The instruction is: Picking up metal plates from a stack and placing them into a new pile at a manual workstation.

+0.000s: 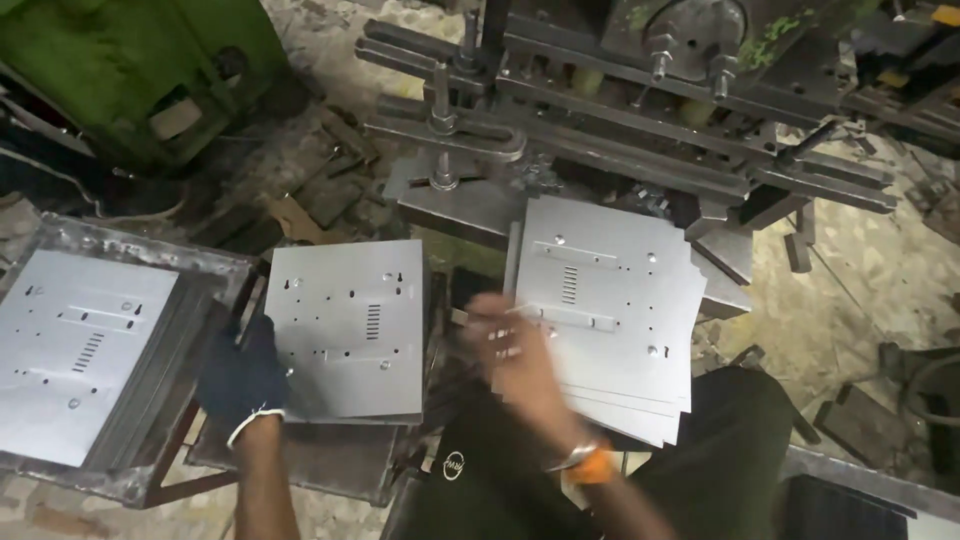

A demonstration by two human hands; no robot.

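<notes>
My left hand (pixel 242 378), in a dark blue glove, grips the left edge of a grey punched sheet-metal plate (pixel 350 325) that lies on top of a small pile in front of me. My right hand (pixel 515 360) is bare and blurred; its fingers rest on the near left edge of a second stack of similar plates (pixel 610 300) fanned out to the right. Whether it grips a plate I cannot tell. An orange band sits on that wrist.
A third stack of plates (pixel 75 350) lies in a metal tray (pixel 150 255) at the left. A steel press fixture (pixel 620 110) with bolts and bars stands behind the stacks. A green machine (pixel 130 70) is at top left. Scrap litters the floor.
</notes>
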